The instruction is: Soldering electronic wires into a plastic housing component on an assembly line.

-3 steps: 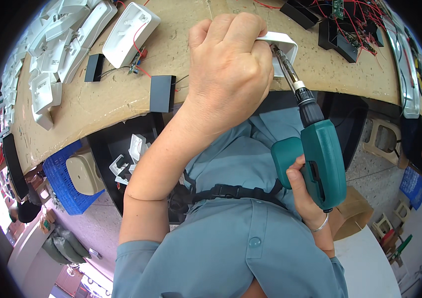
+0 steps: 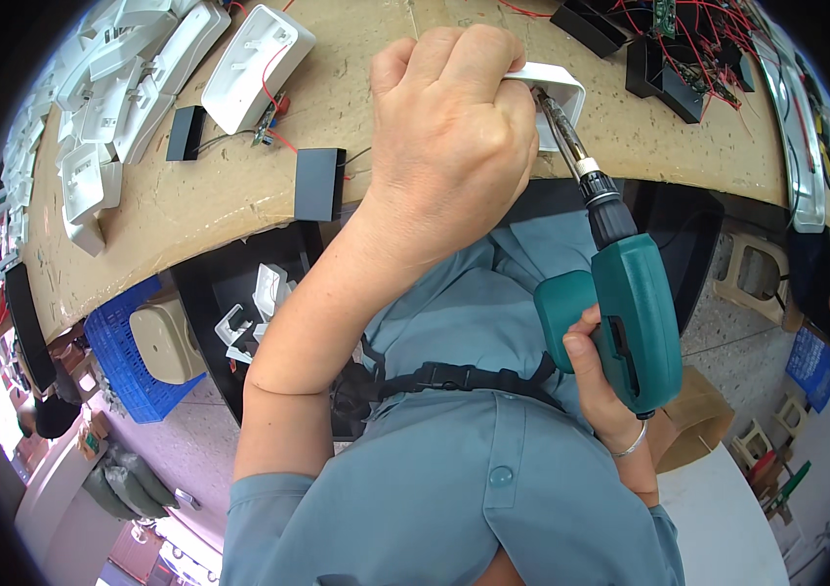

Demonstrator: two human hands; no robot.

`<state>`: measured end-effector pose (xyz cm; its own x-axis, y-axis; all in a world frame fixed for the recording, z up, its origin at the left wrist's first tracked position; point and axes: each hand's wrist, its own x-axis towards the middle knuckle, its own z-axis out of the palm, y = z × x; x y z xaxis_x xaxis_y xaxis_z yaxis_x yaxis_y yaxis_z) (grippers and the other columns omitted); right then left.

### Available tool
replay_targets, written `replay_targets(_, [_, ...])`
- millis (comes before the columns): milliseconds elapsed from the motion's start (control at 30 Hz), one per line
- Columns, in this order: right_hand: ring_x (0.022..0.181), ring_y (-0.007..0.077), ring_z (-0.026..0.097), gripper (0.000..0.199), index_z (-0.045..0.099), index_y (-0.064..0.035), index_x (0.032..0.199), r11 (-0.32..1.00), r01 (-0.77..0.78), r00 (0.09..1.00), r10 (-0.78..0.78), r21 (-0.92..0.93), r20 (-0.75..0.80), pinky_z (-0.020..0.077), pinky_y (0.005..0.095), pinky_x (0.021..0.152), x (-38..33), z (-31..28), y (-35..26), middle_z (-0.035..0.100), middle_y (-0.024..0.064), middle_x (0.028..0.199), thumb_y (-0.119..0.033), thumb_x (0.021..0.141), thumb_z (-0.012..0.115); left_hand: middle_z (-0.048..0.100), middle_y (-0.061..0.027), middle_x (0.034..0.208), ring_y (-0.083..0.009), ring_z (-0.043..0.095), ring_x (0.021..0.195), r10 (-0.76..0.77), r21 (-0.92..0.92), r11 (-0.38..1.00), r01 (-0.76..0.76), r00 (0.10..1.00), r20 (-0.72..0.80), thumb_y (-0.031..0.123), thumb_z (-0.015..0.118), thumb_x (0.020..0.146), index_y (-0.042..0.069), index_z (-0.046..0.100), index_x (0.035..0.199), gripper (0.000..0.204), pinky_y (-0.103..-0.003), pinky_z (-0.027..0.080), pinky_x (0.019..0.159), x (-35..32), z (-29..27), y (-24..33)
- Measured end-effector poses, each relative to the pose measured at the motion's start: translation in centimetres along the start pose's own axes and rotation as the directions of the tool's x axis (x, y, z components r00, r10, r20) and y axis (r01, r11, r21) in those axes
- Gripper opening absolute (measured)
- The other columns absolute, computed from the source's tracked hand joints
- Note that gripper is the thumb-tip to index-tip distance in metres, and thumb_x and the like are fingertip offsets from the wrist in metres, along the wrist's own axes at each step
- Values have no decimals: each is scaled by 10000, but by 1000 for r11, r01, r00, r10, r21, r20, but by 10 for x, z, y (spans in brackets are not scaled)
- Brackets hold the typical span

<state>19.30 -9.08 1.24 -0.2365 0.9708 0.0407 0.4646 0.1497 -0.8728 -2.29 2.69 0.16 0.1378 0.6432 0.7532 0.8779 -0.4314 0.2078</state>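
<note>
My left hand (image 2: 454, 137) is closed at the edge of a white plastic housing (image 2: 566, 90), its fingers curled over the near left side; the hand hides much of that housing. In my right hand (image 2: 602, 389) I grip a green soldering gun (image 2: 638, 313) by its handle. Its slim metal tip (image 2: 560, 127), with a thin tube alongside, reaches into the open housing close to my left fingers. What the tip touches inside is too small to make out.
White housings (image 2: 103, 107) pile up on the table's left, beside a housing with a red wire (image 2: 257, 68) and a small circuit board (image 2: 266, 125). Black boxes (image 2: 319, 184) lie near the edge. Red wires and boards (image 2: 693, 68) crowd the right. An open black drawer (image 2: 210, 293) sits below.
</note>
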Motion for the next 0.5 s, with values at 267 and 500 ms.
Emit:
replay_targets(267, [711,148,648,536,517,63,1174,992,31,999,-27,-124,31,514,257,631,-5,0,4,636,77,887,-109,745,788,553,-35,893,-195,523,827,23,22,999,-23,1000,-17,77,616,589,47,570,593,55,-353,340,762,-1,1,-1])
replay_targets(500, [744,155,672,555,493,67,1204,998,70,998,-70,-3,-6,524,245,639,2,3,-3,659,91,926,-99,755,775,555,-36,884,-197,524,828,4,34,999,-3,1000,-24,75,612,590,49,569,589,50,-354,340,764,-1,1,1])
